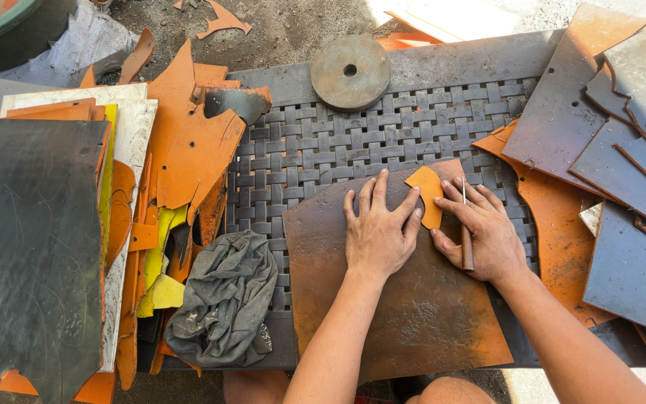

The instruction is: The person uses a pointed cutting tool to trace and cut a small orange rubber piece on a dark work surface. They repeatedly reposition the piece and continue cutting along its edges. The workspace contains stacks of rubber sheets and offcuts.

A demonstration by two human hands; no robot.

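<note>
My left hand (377,233) lies flat, fingers spread, on a large brown leather sheet (413,314) and pins the edge of a small orange pattern piece (429,196) on it. To the right of the pattern, my right hand (487,238) holds a thin cutting tool (466,232) with a wooden handle, its metal tip up next to the pattern's right edge. The sheet rests on a dark woven plastic table (323,142).
A round metal disc (350,72) with a centre hole sits at the table's back edge. A grey rag (226,299) lies left of the sheet. Stacks of orange and black sheets (31,232) fill the left; dark sheets (629,157) overlap on the right.
</note>
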